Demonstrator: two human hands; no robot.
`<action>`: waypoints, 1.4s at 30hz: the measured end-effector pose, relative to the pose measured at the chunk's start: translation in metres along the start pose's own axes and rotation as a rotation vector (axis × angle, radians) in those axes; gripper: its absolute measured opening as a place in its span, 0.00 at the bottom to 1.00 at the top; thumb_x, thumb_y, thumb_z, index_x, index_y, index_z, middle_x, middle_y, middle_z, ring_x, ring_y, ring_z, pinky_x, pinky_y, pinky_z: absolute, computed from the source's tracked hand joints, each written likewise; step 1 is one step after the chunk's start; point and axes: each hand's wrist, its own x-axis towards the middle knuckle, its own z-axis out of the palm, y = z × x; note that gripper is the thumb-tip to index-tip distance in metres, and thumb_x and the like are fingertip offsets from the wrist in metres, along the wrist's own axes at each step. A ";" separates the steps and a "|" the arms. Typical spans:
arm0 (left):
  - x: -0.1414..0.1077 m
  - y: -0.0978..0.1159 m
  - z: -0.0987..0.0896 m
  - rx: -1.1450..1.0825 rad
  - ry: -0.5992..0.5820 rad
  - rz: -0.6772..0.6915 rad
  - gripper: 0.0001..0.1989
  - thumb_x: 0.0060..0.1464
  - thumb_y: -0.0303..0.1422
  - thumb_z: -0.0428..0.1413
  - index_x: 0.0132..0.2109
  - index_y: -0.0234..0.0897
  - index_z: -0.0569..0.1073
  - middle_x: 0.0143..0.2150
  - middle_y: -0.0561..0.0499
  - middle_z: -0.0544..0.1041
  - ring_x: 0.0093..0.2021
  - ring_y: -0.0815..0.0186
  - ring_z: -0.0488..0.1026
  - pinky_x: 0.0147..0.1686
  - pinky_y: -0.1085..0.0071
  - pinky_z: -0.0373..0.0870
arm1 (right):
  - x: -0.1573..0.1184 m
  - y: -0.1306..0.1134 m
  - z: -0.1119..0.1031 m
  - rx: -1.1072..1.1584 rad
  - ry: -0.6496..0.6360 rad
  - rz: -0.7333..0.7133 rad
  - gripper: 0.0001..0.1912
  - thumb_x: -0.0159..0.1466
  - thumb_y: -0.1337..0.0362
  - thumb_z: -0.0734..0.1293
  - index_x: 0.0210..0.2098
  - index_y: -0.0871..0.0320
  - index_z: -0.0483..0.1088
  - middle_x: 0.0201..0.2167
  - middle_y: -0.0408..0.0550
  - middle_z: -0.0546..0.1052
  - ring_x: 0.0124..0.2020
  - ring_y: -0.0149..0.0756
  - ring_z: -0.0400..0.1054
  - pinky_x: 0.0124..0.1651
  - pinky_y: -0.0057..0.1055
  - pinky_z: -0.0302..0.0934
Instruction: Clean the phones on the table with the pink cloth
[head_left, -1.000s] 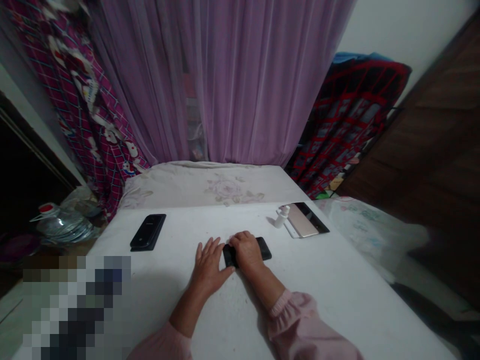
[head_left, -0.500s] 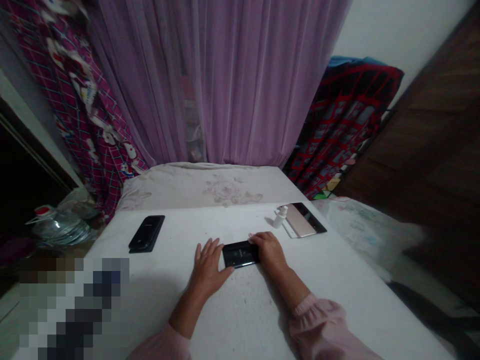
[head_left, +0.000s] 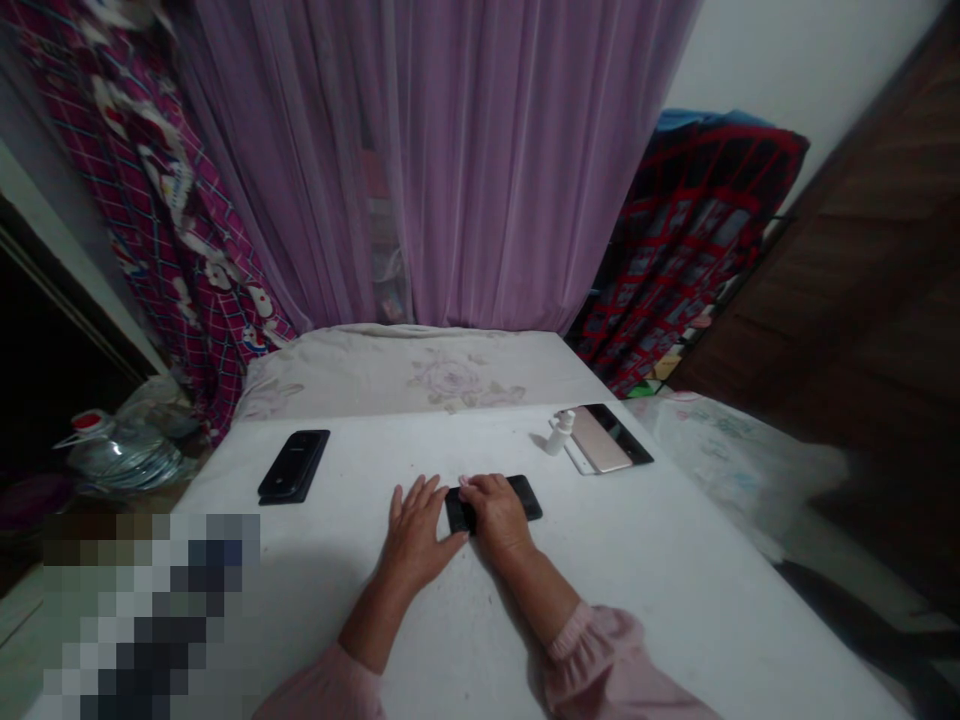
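Observation:
A black smartphone (head_left: pixel 526 497) lies flat on the white-covered table, its shiny surface facing up. At its left end, my left hand (head_left: pixel 414 535) steadies it by the edge between thumb and index finger, the other fingers spread on the table. Over the left half of the phone, my right hand (head_left: pixel 499 520) is closed and pressed down. A small pale pinkish cloth (head_left: pixel 464 483) peeks out at its fingertips; most of it is hidden. Behind the phone on the right stands a small white spray bottle (head_left: pixel 560 434).
Beside the bottle lie several flat phones or tablets, among them a rose-gold one (head_left: pixel 600 440). Toward the left edge, a dark phone (head_left: pixel 295 465) rests on another dark flat thing. A large water bottle (head_left: pixel 124 455) stands off the table at left. Purple curtains (head_left: pixel 487 170) hang behind.
My right hand has slid left along the phone, from its right end to its left half, uncovering the right end. My left hand and the phone have stayed in place.

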 end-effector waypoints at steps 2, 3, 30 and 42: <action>0.000 0.000 0.000 -0.006 0.005 -0.001 0.28 0.52 0.36 0.59 0.60 0.41 0.66 0.66 0.43 0.63 0.68 0.52 0.54 0.66 0.45 0.40 | -0.001 -0.008 0.002 0.032 -0.015 -0.046 0.10 0.62 0.70 0.68 0.41 0.54 0.78 0.44 0.52 0.78 0.44 0.40 0.69 0.49 0.35 0.64; 0.000 0.000 0.001 -0.009 0.010 0.001 0.28 0.52 0.37 0.59 0.60 0.41 0.66 0.66 0.43 0.63 0.68 0.52 0.54 0.66 0.45 0.40 | -0.002 -0.007 0.002 0.046 -0.016 -0.064 0.10 0.62 0.70 0.68 0.41 0.54 0.78 0.44 0.52 0.78 0.44 0.39 0.69 0.48 0.35 0.64; 0.000 -0.003 0.002 -0.028 0.000 0.024 0.28 0.54 0.38 0.59 0.62 0.42 0.64 0.67 0.44 0.62 0.69 0.52 0.53 0.66 0.45 0.38 | 0.018 -0.001 0.001 0.085 -0.062 -0.026 0.09 0.61 0.70 0.68 0.39 0.54 0.80 0.42 0.52 0.79 0.45 0.40 0.70 0.49 0.34 0.65; 0.001 -0.003 0.000 -0.003 -0.017 0.020 0.27 0.56 0.41 0.59 0.61 0.40 0.65 0.67 0.44 0.62 0.68 0.52 0.53 0.66 0.45 0.40 | -0.044 0.007 -0.011 0.178 0.145 -0.170 0.10 0.65 0.69 0.66 0.40 0.52 0.79 0.39 0.50 0.78 0.42 0.36 0.70 0.42 0.30 0.67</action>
